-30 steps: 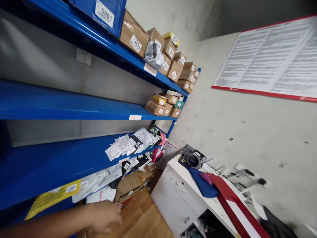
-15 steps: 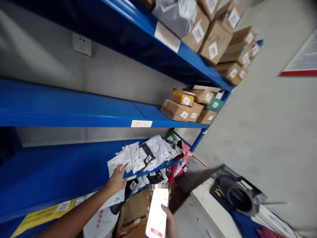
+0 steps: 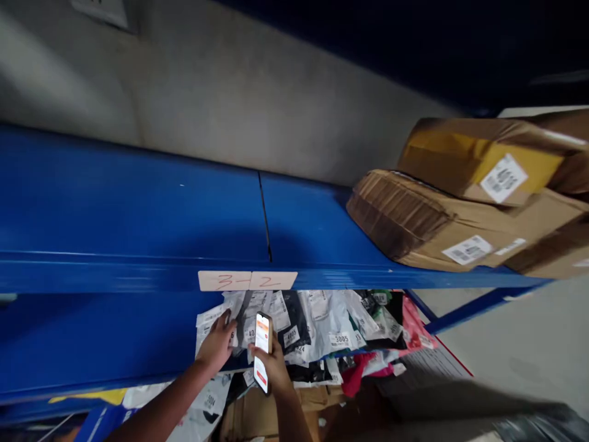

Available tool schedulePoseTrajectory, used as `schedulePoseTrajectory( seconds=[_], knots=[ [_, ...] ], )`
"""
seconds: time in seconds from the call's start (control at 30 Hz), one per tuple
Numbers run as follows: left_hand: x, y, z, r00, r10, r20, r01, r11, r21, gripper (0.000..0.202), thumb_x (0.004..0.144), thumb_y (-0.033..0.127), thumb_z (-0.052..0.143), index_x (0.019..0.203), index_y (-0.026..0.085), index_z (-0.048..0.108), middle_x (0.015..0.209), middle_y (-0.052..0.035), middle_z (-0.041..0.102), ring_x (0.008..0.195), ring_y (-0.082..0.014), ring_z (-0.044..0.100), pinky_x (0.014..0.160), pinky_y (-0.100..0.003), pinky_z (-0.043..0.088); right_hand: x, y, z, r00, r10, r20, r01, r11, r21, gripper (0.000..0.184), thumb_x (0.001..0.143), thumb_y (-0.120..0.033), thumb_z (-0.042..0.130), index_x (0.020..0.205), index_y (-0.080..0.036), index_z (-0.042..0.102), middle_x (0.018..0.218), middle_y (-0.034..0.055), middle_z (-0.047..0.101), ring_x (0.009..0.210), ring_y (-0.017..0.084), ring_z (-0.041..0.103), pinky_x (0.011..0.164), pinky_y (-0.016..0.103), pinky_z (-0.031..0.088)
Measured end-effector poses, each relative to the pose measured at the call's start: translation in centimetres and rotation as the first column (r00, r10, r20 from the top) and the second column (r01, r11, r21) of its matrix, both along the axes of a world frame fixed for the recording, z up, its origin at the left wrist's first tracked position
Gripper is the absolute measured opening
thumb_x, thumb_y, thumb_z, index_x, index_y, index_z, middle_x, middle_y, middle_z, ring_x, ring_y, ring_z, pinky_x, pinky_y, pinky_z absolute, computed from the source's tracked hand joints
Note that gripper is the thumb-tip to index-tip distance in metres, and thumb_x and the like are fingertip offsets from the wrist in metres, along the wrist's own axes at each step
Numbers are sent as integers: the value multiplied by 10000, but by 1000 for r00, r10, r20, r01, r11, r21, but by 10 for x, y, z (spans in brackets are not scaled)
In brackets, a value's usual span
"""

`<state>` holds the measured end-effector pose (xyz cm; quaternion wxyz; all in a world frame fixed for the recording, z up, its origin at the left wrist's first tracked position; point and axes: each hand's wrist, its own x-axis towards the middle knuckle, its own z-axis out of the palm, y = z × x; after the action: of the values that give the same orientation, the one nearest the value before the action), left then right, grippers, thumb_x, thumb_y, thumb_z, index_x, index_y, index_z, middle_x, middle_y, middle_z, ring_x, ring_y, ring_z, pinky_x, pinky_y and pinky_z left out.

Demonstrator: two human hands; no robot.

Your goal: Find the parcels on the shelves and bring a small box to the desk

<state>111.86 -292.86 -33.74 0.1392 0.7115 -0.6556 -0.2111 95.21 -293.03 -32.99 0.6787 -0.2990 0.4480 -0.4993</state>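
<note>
Blue shelf [image 3: 92, 334]; phone [image 3: 262, 351] in right hand [image 3: 277, 367]

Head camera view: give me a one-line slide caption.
Left hand on labelled mailer bags on a blue shelf, right hand holding a lit phone beside them.

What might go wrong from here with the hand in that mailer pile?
1. The left hand rests on loosely overlapping mailers near the front edge of the shelf; pulling one may drag neighbours off.
2. The right hand grips the phone, so only one hand is free to steady the pile.
3. The pink parcel at the row's right end seems to overhang the edge and might slip.
</note>
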Motion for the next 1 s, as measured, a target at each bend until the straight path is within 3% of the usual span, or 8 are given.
schedulePoseTrajectory(
  seconds=[0.1, 0.2, 0.4, 0.5, 0.57, 0.7, 0.8, 1.0],
  knots=[
    [13, 5, -6, 996, 52, -69, -56, 997, -53, 481, 700, -69, 426, 1101, 182, 511, 1452, -109, 296, 1287, -214, 421, 1028, -292, 375, 7, -8, -4, 998, -38, 48, 33, 995, 92, 502, 380, -332, 884, 790, -175, 640, 686, 62, 721, 659, 245, 669, 631, 343, 502],
    [22, 8, -10, 987, 83, -136, -95, 992, -86, 488, 667, -93, 395, 1057, 184, 491, 1426, -101, 314, 1276, -194, 433, 1025, -280, 373, 16, -20, 8, 990, -82, 111, 68, 990, 123, 544, 363, -369, 889, 788, -191, 600, 665, 68, 727, 601, 243, 671, 566, 334, 501],
    [15, 0, -13, 974, 61, -217, -90, 987, -129, 577, 597, -119, 374, 1077, 179, 487, 1393, -104, 356, 1297, -210, 402, 1062, -305, 329, 3, -39, 64, 968, -122, 218, 122, 992, 13, 584, 407, -392, 877, 890, -190, 618, 813, 84, 748, 825, 298, 699, 765, 420, 544],
    [4, -9, -14, 970, 46, -240, -82, 987, -141, 591, 613, -113, 387, 1116, 185, 479, 1387, -98, 379, 1288, -209, 414, 1071, -310, 322, -12, -35, 74, 970, -135, 201, 138, 990, 2, 587, 435, -443, 857, 909, -183, 629, 864, 95, 747, 913, 312, 685, 833, 436, 530],
    [-1, -14, -14, 966, 64, -249, -102, 984, -145, 590, 634, -104, 388, 1146, 180, 465, 1372, -107, 401, 1260, -210, 445, 1055, -313, 345, -15, -28, 65, 978, -144, 152, 143, 990, 22, 579, 432, -441, 863, 895, -181, 632, 834, 92, 748, 865, 299, 696, 804, 418, 537],
    [4, -15, -16, 964, 105, -243, -143, 979, -143, 563, 681, -84, 371, 1185, 157, 440, 1324, -135, 449, 1214, -226, 489, 1011, -343, 396, -8, -7, 27, 991, -134, 20, 133, 989, 58, 536, 401, -370, 893, 829, -183, 630, 716, 69, 736, 690, 253, 694, 690, 367, 536],
    [12, -12, -14, 972, 57, -226, -94, 983, -155, 547, 692, -55, 416, 1191, 166, 449, 1311, -123, 466, 1192, -215, 507, 1011, -336, 400, -1, 9, 4, 992, -117, -54, 119, 992, 40, 505, 406, -322, 895, 821, -198, 636, 722, 44, 730, 710, 244, 686, 727, 370, 527],
    [3, -8, -10, 983, -75, -165, 49, 986, -157, 499, 676, 332, 720, 1119, 164, 565, 1457, -192, 296, 1350, -368, 303, 1068, -444, 335, 2, 25, -4, 991, -43, -123, 35, 997, -67, 562, 406, -303, 888, 922, -213, 684, 953, 64, 731, 959, 303, 653, 920, 452, 469]
  ],
)
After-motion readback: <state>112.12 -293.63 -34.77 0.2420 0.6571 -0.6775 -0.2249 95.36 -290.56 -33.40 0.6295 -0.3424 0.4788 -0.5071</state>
